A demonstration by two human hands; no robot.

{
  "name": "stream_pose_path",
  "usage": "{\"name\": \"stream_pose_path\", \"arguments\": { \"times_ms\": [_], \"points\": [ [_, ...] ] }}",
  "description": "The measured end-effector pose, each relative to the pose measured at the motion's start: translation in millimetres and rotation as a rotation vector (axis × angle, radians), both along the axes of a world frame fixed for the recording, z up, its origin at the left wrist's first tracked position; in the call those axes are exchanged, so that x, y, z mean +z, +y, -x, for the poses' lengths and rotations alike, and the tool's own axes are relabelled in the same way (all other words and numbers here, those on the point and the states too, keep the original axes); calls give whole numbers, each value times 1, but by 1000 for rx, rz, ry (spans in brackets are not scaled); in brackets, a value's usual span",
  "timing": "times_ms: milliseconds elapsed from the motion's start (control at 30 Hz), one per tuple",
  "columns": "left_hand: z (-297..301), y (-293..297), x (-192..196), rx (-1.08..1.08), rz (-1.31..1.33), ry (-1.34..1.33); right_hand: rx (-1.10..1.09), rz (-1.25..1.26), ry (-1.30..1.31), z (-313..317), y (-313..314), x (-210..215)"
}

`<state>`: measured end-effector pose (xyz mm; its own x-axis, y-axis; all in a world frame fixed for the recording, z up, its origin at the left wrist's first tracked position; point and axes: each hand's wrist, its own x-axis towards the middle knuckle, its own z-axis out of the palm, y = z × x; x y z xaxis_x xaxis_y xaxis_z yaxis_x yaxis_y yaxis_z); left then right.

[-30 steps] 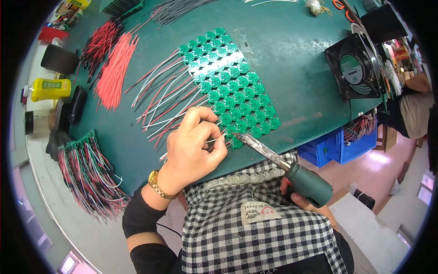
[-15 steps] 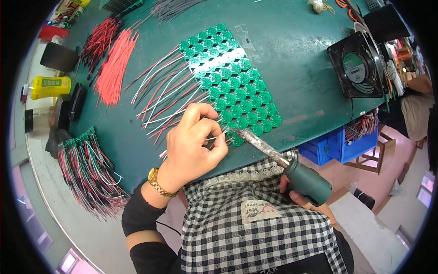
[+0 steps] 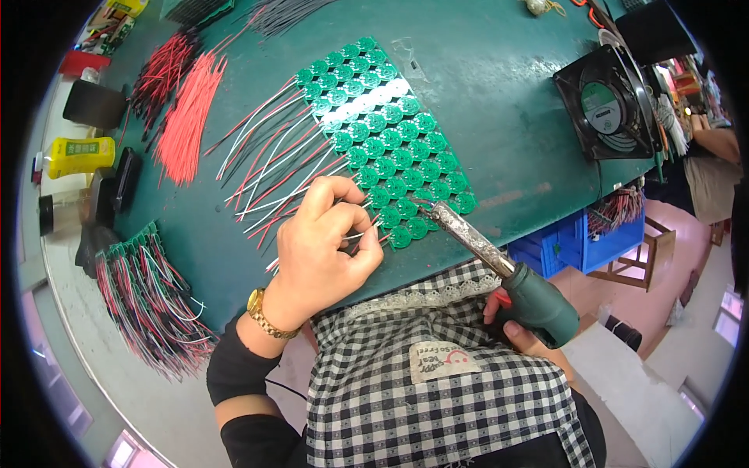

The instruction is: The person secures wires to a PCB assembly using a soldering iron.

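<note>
Left hand (image 3: 324, 249) pinching thin, limp wire (image 3: 360, 234) near bare end; right hand (image 3: 521, 324) clenched round soldering iron (image 3: 499, 269) handle, clear of hot tip.

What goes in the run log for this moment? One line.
left hand: pinching wire | right hand: gripping soldering iron | tip at green board panel

A flat panel of small round green circuit boards (image 3: 388, 140) lies aslant on the dark green table, red, white and black leads fanning off its left side. A thin wire (image 3: 360, 234) is pinched at the panel's near corner. A soldering iron with a dark green handle and crusted metal barrel (image 3: 499, 269) slants down, its tip touching the lowest boards.
</note>
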<state>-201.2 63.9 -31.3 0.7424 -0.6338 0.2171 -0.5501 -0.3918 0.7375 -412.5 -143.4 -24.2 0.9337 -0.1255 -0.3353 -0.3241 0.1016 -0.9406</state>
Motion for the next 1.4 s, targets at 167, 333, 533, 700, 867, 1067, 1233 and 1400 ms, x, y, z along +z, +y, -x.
{"name": "stream_pose_path", "arguments": {
  "times_ms": [167,333,533,700,867,1067,1233,1400],
  "points": [
    [1,-1,1,1,-43,2,-60,-90,4,9,-3,-7],
    [3,0,3,43,-9,-11,-28,-35,3,16,-7,-6],
    [4,3,4,-124,-30,-27,53,26,-11,19,-11,-11],
    [4,1,4,-130,-47,-72,83,35,9,26,-12,-17],
    [4,1,4,-137,-64,-88,161,205,-12,27,-12,-21],
    [3,2,2,-162,-47,-131,233,275,-59,22,-12,-21],
    [3,2,2,-164,-50,-133,88,26,11,24,-8,-14],
    [3,1,3,-166,-48,-132,-63,-136,44,24,0,-9]
  ]
}}
